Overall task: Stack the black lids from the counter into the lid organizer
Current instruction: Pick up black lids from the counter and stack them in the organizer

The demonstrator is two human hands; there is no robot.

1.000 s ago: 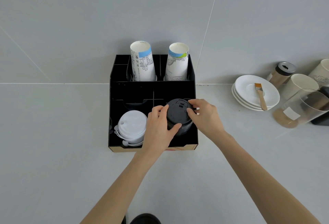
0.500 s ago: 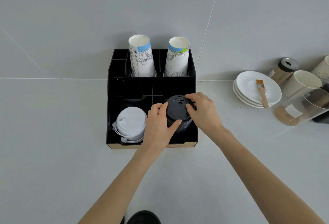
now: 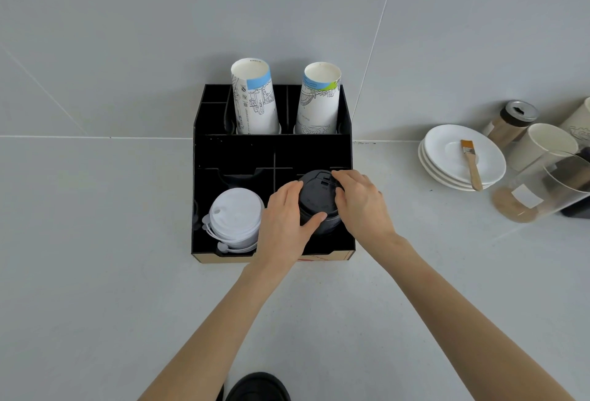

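Observation:
A stack of black lids stands in the front right compartment of the black lid organizer. My left hand grips the stack from the left, thumb across its front. My right hand holds it from the right, fingers on the top lid's rim. A stack of white lids fills the front left compartment. Another black lid lies on the counter at the bottom edge of the view, partly cut off.
Two paper cup stacks stand in the organizer's back slots against the wall. At the right are white saucers with a small brush, a shaker jar, cups and a clear container.
Both hands stay on the black lid stack with only slight finger shifts. The view has drifted a little, so the organizer sits slightly higher in frame.

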